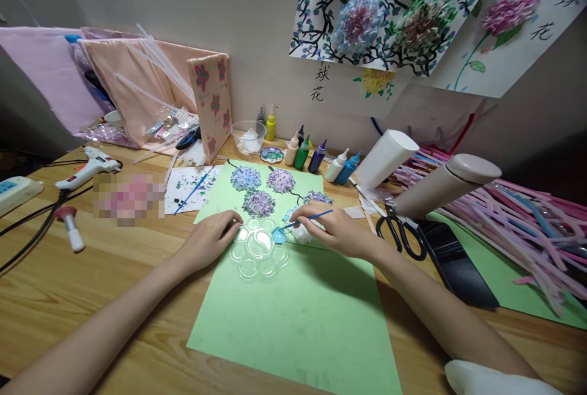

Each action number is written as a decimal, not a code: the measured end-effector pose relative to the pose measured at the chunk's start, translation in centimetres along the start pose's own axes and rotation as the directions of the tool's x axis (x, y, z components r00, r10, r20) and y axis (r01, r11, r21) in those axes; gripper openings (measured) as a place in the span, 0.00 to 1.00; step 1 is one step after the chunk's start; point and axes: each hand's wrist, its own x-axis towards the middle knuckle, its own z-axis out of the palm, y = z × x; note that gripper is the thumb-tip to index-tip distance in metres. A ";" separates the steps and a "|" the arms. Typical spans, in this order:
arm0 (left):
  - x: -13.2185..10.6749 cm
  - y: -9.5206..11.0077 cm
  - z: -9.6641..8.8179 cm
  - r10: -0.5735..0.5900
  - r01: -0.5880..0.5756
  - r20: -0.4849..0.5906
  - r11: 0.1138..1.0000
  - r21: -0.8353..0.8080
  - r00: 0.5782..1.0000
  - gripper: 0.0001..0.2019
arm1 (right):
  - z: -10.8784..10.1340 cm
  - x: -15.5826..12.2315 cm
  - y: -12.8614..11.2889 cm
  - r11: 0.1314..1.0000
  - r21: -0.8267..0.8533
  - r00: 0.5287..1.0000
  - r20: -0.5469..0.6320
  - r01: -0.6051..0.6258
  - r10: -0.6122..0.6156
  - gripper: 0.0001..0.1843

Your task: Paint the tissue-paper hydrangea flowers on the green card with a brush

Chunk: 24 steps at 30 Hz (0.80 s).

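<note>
A green paper sheet (302,315) lies on the wooden table with several purple and blue painted flower clusters (259,202) at its far end. On it rests a clear flower-shaped paint palette (257,251) with blue paint in one well. My left hand (211,237) grips the palette's left rim with its fingers closed. My right hand (334,227) pinches a thin blue-handled brush (306,219), whose tip sits in the blue paint well (278,235). White crumpled tissue (301,235) lies under that hand.
Paint bottles (316,156) stand in a row behind the sheet, with a small bowl (248,136). Black scissors (402,233), two white tubes (444,186) and a heap of pink straws (527,224) lie right. A glue gun (89,167) and cables lie left.
</note>
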 end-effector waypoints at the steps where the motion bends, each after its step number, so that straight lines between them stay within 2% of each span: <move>1: 0.0 0.0 0.0 0.001 -0.001 -0.002 1.000 0.001 1.000 0.13 | -0.1 0.0 -0.1 1.000 0.005 1.000 0.000 0.000 0.000 0.15; 5: 0.0 -0.1 0.0 0.005 -0.005 -0.006 1.000 -0.002 1.000 0.13 | -1.0 -0.2 -0.2 1.000 0.013 1.000 0.001 -0.006 0.006 0.12; 8: 0.0 -0.1 0.0 0.008 -0.008 0.002 1.000 -0.003 1.000 0.13 | -2.5 -0.4 0.3 0.999 0.026 0.997 -0.078 -0.019 0.021 0.11; 11: 0.0 0.0 -0.1 -0.002 0.002 0.013 1.000 0.003 1.000 0.13 | -4.4 -0.7 1.4 0.993 0.013 0.969 -0.218 -0.115 0.115 0.11; 13: 0.1 0.0 -0.1 -0.009 0.009 0.021 1.000 0.007 1.000 0.13 | -5.3 -0.8 2.2 0.980 0.010 0.950 -0.245 -0.197 0.194 0.13; 15: 0.1 0.0 -0.1 -0.016 0.016 0.026 1.000 0.010 1.000 0.14 | -5.6 -0.9 2.9 0.971 0.015 0.945 -0.227 -0.240 0.237 0.15; 18: 0.1 -0.1 -0.1 -0.025 0.025 0.028 1.000 0.013 0.999 0.14 | -5.3 -0.8 3.4 0.970 0.024 0.954 -0.177 -0.243 0.243 0.16; 24: 0.2 0.0 0.0 -0.028 0.028 0.038 1.000 0.004 0.999 0.15 | -4.5 -0.4 3.3 0.968 0.040 0.960 -0.122 -0.247 0.250 0.16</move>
